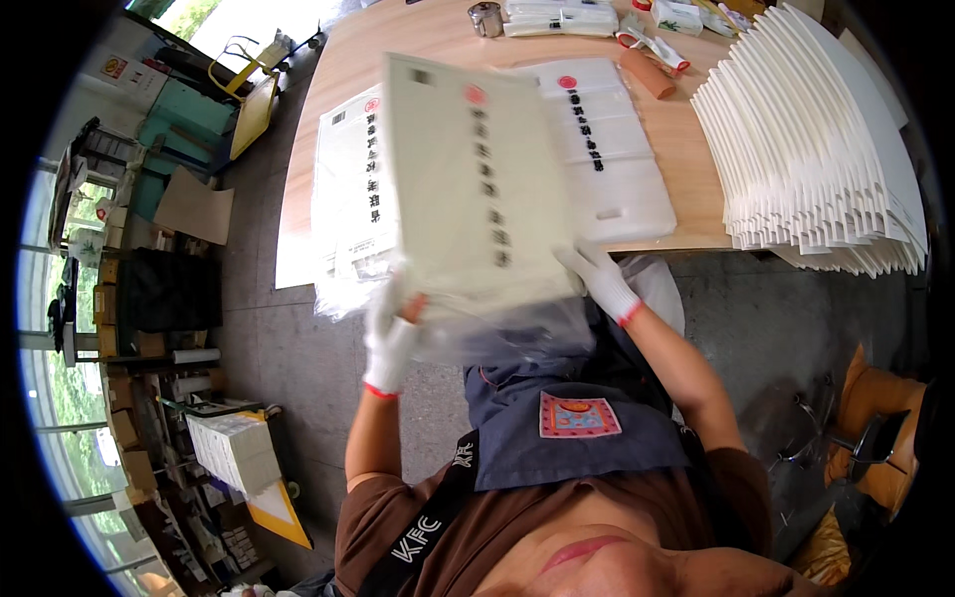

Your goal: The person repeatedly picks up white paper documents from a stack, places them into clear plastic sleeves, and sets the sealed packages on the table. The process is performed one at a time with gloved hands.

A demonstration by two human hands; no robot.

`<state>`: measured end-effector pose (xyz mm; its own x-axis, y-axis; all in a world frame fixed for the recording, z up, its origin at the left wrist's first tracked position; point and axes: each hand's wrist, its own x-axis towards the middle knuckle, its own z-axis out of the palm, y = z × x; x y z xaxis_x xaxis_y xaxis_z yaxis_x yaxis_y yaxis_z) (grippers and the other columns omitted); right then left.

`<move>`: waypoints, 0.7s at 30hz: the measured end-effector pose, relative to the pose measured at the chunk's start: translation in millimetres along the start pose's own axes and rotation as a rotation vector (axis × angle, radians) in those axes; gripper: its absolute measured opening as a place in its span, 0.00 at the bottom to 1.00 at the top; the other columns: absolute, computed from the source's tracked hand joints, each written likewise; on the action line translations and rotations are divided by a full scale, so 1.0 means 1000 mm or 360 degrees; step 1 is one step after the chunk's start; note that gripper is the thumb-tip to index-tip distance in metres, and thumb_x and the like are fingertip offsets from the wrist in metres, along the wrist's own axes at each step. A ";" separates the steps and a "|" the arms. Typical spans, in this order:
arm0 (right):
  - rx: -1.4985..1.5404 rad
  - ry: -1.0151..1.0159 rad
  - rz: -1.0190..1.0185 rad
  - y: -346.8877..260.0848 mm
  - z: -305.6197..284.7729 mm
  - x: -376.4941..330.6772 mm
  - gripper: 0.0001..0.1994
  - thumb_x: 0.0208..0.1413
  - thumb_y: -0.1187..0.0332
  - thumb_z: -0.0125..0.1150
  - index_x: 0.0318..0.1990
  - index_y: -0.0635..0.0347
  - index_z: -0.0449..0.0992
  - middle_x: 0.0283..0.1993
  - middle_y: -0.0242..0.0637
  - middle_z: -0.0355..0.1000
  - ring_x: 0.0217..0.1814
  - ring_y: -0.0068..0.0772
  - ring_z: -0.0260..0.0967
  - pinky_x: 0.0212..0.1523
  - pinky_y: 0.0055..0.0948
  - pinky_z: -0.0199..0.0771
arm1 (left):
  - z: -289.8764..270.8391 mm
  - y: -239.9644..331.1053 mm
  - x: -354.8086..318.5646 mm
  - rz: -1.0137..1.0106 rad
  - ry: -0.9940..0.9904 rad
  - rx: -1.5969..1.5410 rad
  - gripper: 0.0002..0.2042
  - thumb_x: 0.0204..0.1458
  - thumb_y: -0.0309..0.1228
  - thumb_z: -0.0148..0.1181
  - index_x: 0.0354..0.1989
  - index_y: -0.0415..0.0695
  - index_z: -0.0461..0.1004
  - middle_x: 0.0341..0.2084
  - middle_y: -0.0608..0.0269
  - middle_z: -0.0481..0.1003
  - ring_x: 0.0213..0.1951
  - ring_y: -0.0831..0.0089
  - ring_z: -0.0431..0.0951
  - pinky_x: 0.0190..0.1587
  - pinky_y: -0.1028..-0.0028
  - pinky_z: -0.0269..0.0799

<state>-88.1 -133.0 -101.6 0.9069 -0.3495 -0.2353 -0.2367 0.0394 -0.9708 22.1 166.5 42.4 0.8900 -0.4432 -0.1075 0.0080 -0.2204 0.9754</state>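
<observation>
A large flat packet (pixel 477 189), cream-white sheets in a clear plastic bag, is raised in front of me above the table's near edge. It bears a red round mark and a column of black characters, slightly blurred. My left hand (pixel 391 343), in a white glove with a red cuff, is closed on its lower left corner. My right hand (pixel 602 281), gloved alike, grips the lower right edge. Loose clear plastic hangs below the packet. Behind it lie a printed plastic bag (pixel 612 189) on the right and another packet (pixel 343 179) on the left, partly covered.
On the wooden table (pixel 686 214) a tall fanned stack of white folded paper (pixel 806 139) stands at the right. A metal cup (pixel 485 20), white bundles (pixel 560 18) and a brown block (pixel 647 75) lie at the back. A loaded yellow trolley (pixel 239 453) is at the left.
</observation>
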 end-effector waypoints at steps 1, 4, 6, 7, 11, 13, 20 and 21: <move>-0.0102 -0.0041 -0.0205 -0.044 0.027 0.019 0.25 0.57 0.51 0.56 0.46 0.70 0.74 0.42 0.44 0.74 0.45 0.28 0.68 0.48 0.28 0.65 | -0.013 0.028 0.001 -0.0141 0.0286 0.0096 0.29 0.51 0.10 0.44 0.65 0.33 0.53 0.61 0.43 0.61 0.56 0.64 0.70 0.56 0.74 0.71; -0.0008 -0.0135 -0.0379 -0.086 0.080 0.093 0.24 0.57 0.47 0.54 0.40 0.65 0.75 0.35 0.43 0.75 0.39 0.36 0.70 0.43 0.33 0.67 | -0.074 0.041 0.043 0.0270 0.0349 0.0082 0.20 0.57 0.28 0.52 0.58 0.36 0.67 0.24 0.69 0.71 0.22 0.90 0.64 0.22 0.84 0.58; -0.0673 -0.0154 -0.0334 -0.120 0.111 0.101 0.24 0.57 0.45 0.50 0.33 0.61 0.74 0.33 0.48 0.74 0.38 0.50 0.71 0.39 0.42 0.68 | -0.131 0.005 0.067 0.0279 0.0469 0.0367 0.20 0.56 0.31 0.52 0.57 0.40 0.68 0.27 0.68 0.72 0.25 0.83 0.68 0.26 0.79 0.63; -0.0825 -0.0138 -0.0340 -0.128 0.123 0.098 0.25 0.58 0.44 0.49 0.30 0.61 0.73 0.32 0.49 0.74 0.38 0.53 0.71 0.38 0.45 0.68 | -0.159 -0.015 0.079 0.0196 0.0443 0.0666 0.21 0.56 0.32 0.52 0.59 0.44 0.67 0.30 0.65 0.74 0.27 0.78 0.72 0.28 0.76 0.68; -0.1145 0.0112 -0.0433 -0.096 0.141 0.100 0.29 0.52 0.38 0.52 0.33 0.62 0.72 0.28 0.52 0.74 0.35 0.52 0.73 0.34 0.45 0.72 | -0.155 -0.085 0.090 -0.0009 0.0333 0.1277 0.29 0.58 0.45 0.48 0.69 0.63 0.51 0.69 0.52 0.47 0.64 0.50 0.59 0.62 0.62 0.59; -0.1150 -0.0125 -0.0150 -0.113 0.142 0.067 0.33 0.47 0.36 0.55 0.40 0.64 0.71 0.34 0.54 0.75 0.38 0.51 0.74 0.37 0.44 0.73 | -0.146 -0.057 0.079 -0.0296 0.0315 0.1409 0.29 0.57 0.44 0.49 0.68 0.62 0.53 0.69 0.53 0.49 0.65 0.50 0.57 0.61 0.61 0.60; -0.1036 -0.0770 -0.0098 -0.003 0.088 -0.007 0.20 0.50 0.47 0.57 0.37 0.55 0.77 0.38 0.43 0.77 0.44 0.43 0.75 0.44 0.39 0.71 | -0.012 0.020 0.097 0.0964 0.0573 0.1798 0.25 0.49 0.25 0.59 0.59 0.46 0.65 0.60 0.55 0.64 0.59 0.56 0.66 0.59 0.59 0.63; -0.1005 -0.0765 -0.0011 0.002 0.080 -0.016 0.20 0.50 0.47 0.57 0.37 0.54 0.77 0.38 0.42 0.77 0.43 0.42 0.75 0.44 0.38 0.71 | 0.032 0.023 0.094 0.1046 0.0380 0.1319 0.26 0.47 0.21 0.60 0.58 0.45 0.66 0.59 0.54 0.66 0.58 0.55 0.67 0.60 0.59 0.63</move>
<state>-75.4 -52.5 -103.9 0.9261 0.1006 -0.3637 -0.2528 -0.5502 -0.7959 91.3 92.1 48.4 0.6741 -0.5281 0.5165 -0.7337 -0.5598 0.3852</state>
